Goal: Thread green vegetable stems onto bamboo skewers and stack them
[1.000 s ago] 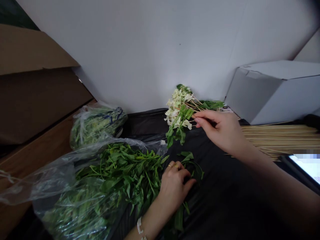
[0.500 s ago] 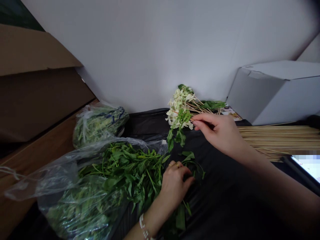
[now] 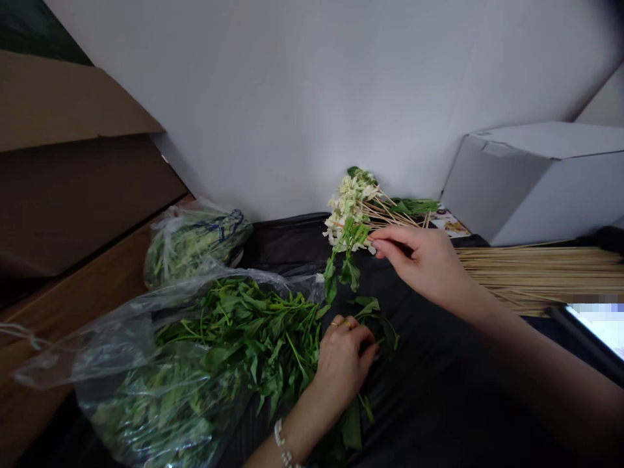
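My right hand (image 3: 426,263) pinches a thin skewer between thumb and index finger. Bunched leafy greens (image 3: 350,270) are on its end, leaves hanging down. Behind them lies a pile of finished skewers (image 3: 387,214) with pale, frilly leaf pieces (image 3: 353,192) on their ends. Lower down, my left hand (image 3: 341,361), with rings and a bead bracelet, is curled over loose green sprigs (image 3: 368,304) on black plastic. Its fingertips are hidden, so what they hold does not show. Just left of it, a heap of leafy greens (image 3: 263,331) spills from a clear plastic bag (image 3: 131,338).
A second tied bag of greens (image 3: 195,244) sits at the back left, near a cardboard box (image 3: 73,195). Bare bamboo skewers (image 3: 536,266) lie at right, beside a lit screen (image 3: 597,331). A white box (image 3: 546,182) stands against the white wall (image 3: 292,97).
My right hand has shifted slightly left and down with the skewered greens. My left hand has stayed nearly in place over the sprigs.
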`<act>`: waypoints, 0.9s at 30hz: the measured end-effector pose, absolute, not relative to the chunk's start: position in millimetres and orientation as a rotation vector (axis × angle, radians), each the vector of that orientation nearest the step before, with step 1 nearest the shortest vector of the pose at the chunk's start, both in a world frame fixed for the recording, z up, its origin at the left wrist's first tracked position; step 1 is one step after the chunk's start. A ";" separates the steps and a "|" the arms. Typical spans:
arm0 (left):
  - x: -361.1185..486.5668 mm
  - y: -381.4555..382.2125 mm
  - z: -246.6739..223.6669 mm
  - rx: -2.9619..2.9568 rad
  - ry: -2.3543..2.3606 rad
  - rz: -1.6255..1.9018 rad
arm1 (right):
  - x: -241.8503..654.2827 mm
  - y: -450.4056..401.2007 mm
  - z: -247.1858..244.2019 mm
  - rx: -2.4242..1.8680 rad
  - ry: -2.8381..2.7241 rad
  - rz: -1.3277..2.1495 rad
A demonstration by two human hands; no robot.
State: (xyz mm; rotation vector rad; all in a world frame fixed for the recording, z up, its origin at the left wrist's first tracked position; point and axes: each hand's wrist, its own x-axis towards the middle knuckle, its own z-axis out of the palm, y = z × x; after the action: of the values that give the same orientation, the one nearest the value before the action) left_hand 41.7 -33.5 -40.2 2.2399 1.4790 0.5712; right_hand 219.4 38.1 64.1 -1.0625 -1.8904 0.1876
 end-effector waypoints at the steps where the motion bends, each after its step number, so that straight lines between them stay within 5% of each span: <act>1: 41.5 -33.5 -40.2 2.220 1.464 0.620 | 219.5 38.1 64.3 -1.063 -1.887 0.195; 14: 5.0 -13.9 -0.9 0.782 0.880 1.090 | 229.9 40.7 71.2 -1.100 -1.790 0.145; 27: -12.6 -2.5 3.4 0.507 0.824 1.409 | 213.7 25.2 68.3 -0.921 -2.305 0.605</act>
State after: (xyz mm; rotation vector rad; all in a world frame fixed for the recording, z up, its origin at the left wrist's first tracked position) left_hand -12.6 -2.5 3.4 0.5072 0.8236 1.4091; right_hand 213.7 25.2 68.3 -0.9212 -2.3054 0.6048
